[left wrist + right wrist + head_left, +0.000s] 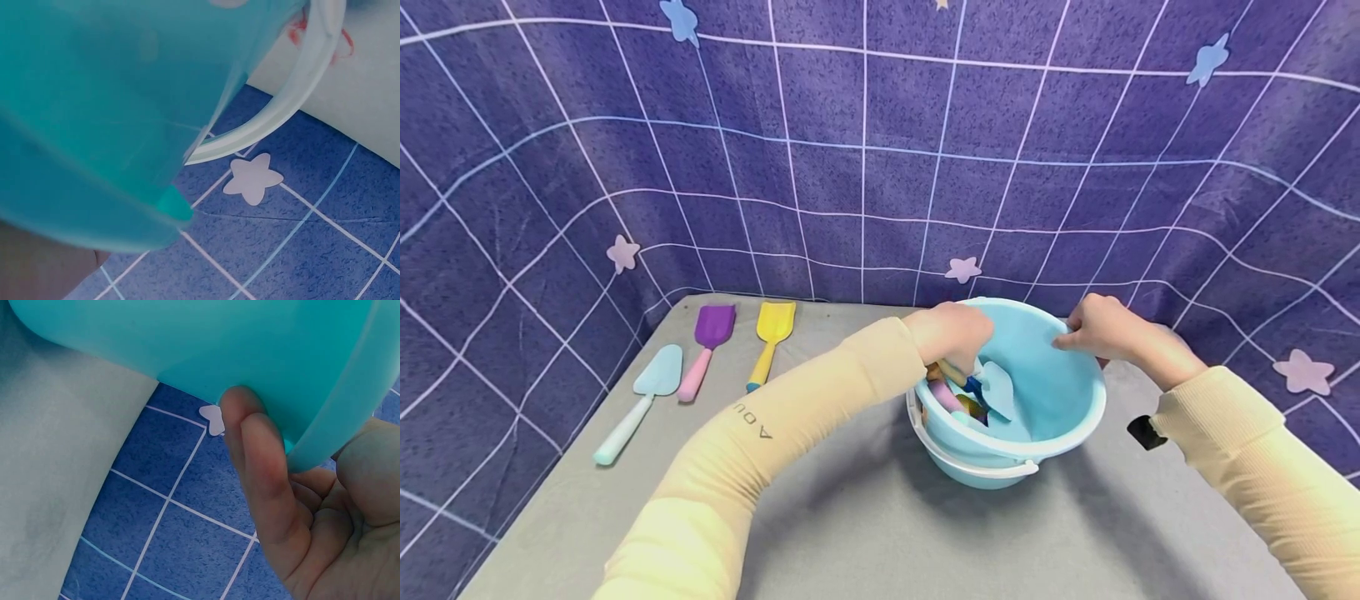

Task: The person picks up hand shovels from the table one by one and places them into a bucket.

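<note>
A light blue bucket (1051, 400) with a white handle (992, 471) stands right of centre on the table. My right hand (1101, 329) grips its far right rim, thumb inside; in the right wrist view the fingers (265, 469) lie along the outer wall. My left hand (955, 329) reaches over the left rim, its fingers down among the toys. Beside them lie a light blue shovel (997, 390), a pink piece (946, 396) and other coloured pieces. I cannot tell whether the left fingers hold one. In the left wrist view the bucket wall (125, 81) covers most of the picture.
At the left of the grey table (850, 517) lie a light blue trowel (658, 371) with a pale handle, a purple shovel (713, 325) with a pink handle and a yellow shovel (775, 321). A purple grid-patterned cloth (820, 183) with stars rises behind and at both sides.
</note>
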`<move>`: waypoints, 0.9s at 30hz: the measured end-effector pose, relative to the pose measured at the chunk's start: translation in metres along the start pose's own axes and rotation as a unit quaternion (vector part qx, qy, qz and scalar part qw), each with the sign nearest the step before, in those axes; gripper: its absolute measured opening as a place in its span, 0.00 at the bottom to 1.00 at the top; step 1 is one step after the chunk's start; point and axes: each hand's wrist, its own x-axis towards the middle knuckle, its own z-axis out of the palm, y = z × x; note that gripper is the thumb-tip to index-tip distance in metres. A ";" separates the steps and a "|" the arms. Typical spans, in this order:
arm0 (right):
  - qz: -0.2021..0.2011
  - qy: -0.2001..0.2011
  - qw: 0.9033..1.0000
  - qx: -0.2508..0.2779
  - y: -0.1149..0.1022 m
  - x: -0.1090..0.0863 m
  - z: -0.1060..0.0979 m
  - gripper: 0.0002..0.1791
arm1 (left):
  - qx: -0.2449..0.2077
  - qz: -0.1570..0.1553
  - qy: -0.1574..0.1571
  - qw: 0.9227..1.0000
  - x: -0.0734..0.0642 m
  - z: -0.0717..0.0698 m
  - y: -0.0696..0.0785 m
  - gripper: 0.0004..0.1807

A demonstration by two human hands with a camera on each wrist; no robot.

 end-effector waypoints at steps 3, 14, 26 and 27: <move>0.000 0.001 1.000 0.000 0.000 0.000 0.000 0.14 | 0.005 0.000 -0.004 1.000 0.003 0.004 0.000 0.11; -0.002 0.005 1.000 -0.005 -0.001 -0.001 0.000 0.16 | 0.008 0.005 0.005 1.000 0.006 0.011 0.001 0.14; -0.002 0.007 1.000 -0.005 -0.001 -0.001 0.000 0.17 | -0.008 0.000 -0.015 1.000 0.009 0.015 0.003 0.14; -0.002 0.007 1.000 -0.006 -0.001 -0.001 0.001 0.17 | -0.007 0.001 -0.015 1.000 0.008 0.014 0.003 0.14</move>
